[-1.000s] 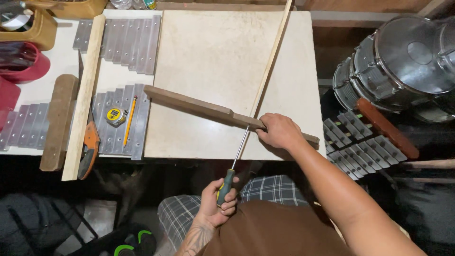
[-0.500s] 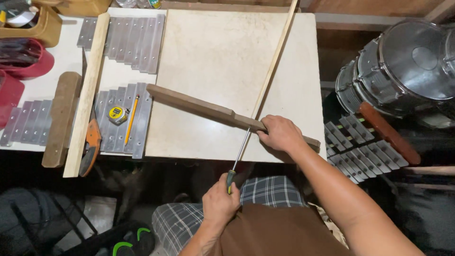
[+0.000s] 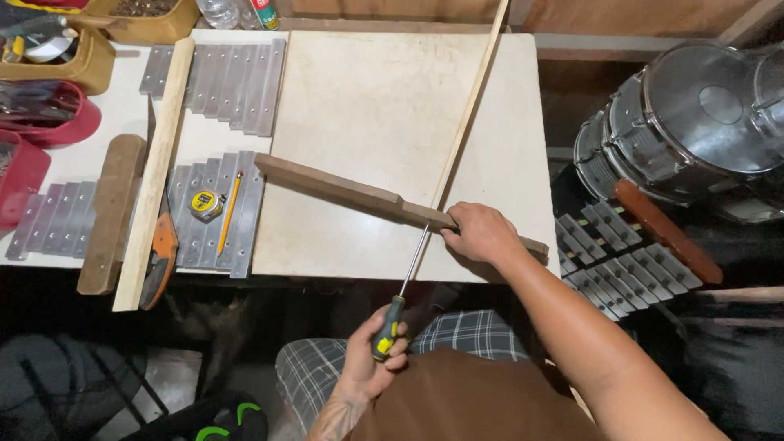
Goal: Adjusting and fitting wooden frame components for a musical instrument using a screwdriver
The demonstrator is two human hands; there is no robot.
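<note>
1. I see my right hand (image 3: 480,231) closed over the dark bar (image 3: 359,196), pinning it flat on the board (image 3: 359,90); it has not shifted since the earlier frames.
2. My left hand (image 3: 374,353) is wrapped shut round the screwdriver (image 3: 406,286) handle, below the board's near edge, above my checked lap.
3. Compared with a second ago, that hand now sits slightly lower and further left, and the handle shows again.
4. The shaft slants up to the bar just beside my right hand; the tip is hidden.
5. A thin strip (image 3: 467,122) runs under the bar toward the far edge.
6. The tape measure (image 3: 207,203) and pencil (image 3: 230,211) lie unmoved on metal plates (image 3: 245,208).
</note>
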